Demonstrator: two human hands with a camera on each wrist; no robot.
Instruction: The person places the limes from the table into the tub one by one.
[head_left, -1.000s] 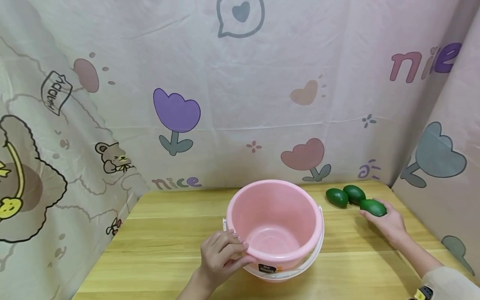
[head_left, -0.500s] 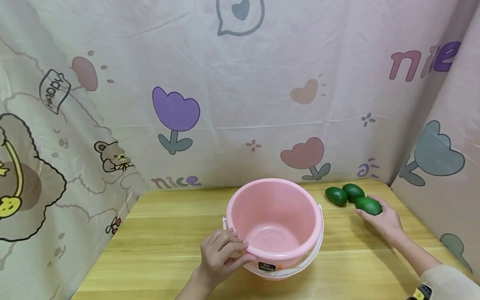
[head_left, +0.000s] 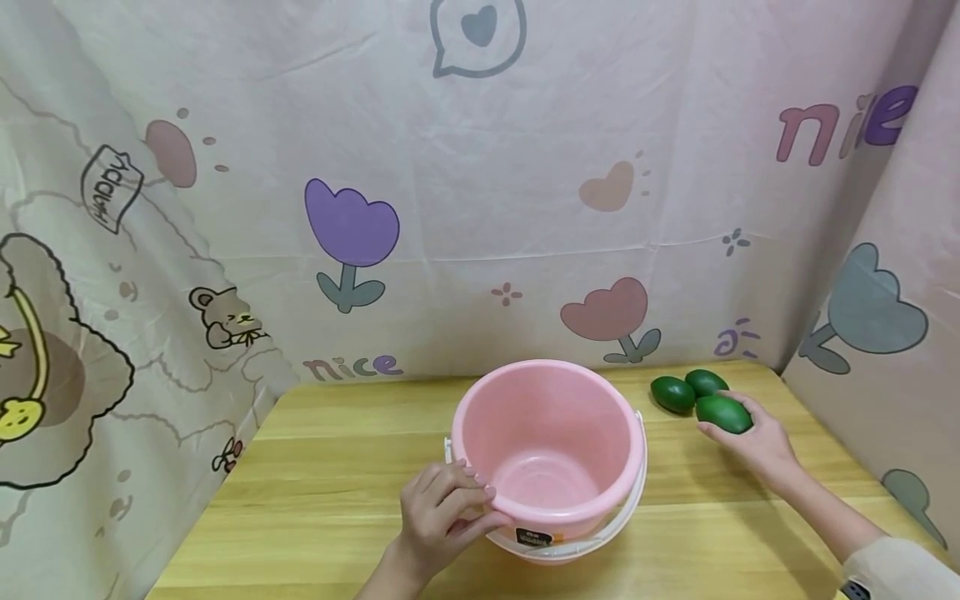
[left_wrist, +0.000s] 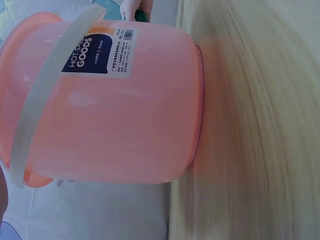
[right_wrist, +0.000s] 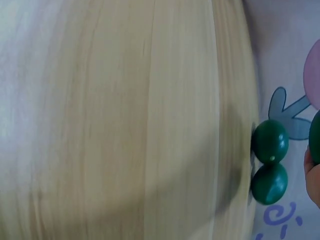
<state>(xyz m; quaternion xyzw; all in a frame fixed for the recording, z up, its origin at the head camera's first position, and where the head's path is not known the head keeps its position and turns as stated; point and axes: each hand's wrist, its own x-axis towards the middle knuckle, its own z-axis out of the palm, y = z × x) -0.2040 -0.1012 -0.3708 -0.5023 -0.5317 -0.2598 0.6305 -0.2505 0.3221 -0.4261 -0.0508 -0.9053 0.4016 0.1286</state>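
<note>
A pink plastic bucket (head_left: pixel 468 400) stands upright on the wooden table, its white handle (head_left: pixel 626 508) folded down along the front right. My left hand (head_left: pixel 444 510) holds the bucket's front-left rim between fingers and thumb. To the right, my right hand (head_left: pixel 768 446) grips a smooth, dark green avocado (head_left: pixel 723 414) between thumb and fingers; in the right wrist view this avocado (right_wrist: pixel 315 137) is up off the table. Two more avocados lie side by side just behind it, one on the left (head_left: pixel 672 394) and one on the right (head_left: pixel 705 382).
A printed cloth (head_left: pixel 480 192) hangs along the back of the table, with more cloth at the left and right sides. Bare wooden tabletop (head_left: pixel 322 467) stretches left of the bucket. A printed label (left_wrist: pixel 95 52) is stuck on the bucket's outer wall.
My right hand has carried the gripped avocado a little to the left, towards the bucket. My left hand and the bucket stay in place.
</note>
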